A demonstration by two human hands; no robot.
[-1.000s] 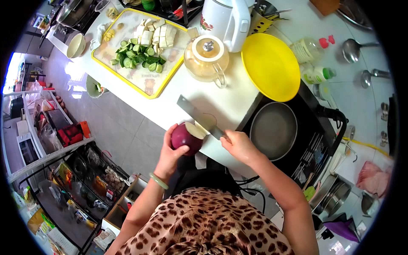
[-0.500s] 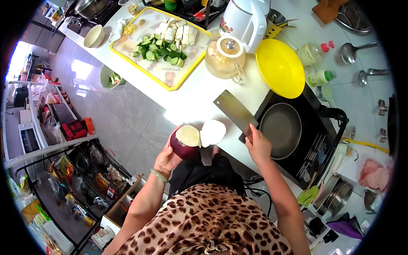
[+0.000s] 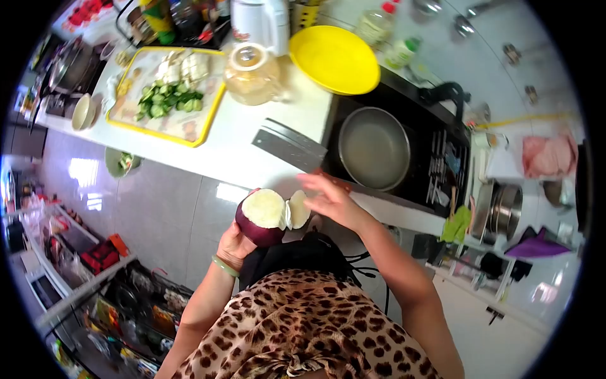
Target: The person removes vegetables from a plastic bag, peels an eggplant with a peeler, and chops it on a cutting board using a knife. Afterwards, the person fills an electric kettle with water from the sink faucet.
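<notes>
A round purple-skinned vegetable with a pale cut face is in my left hand, whose fingers wrap round its lower left side. From the cut side a pale slice hangs, with its face tilted to the right. My right hand is just right of the slice, fingers spread and holding nothing; whether a fingertip touches the slice is unclear. The cleaver lies on the white counter above my right hand, its blade pointing left and its handle near the counter's front edge.
A yellow-rimmed board bears cut cucumber and white chunks. Right of it stand a glass teapot, a white kettle and a yellow bowl. A pan sits on the black stove.
My right hand has let go of the cleaver, which now lies on the counter, and has moved left to the slice. The view has turned toward the right.
</notes>
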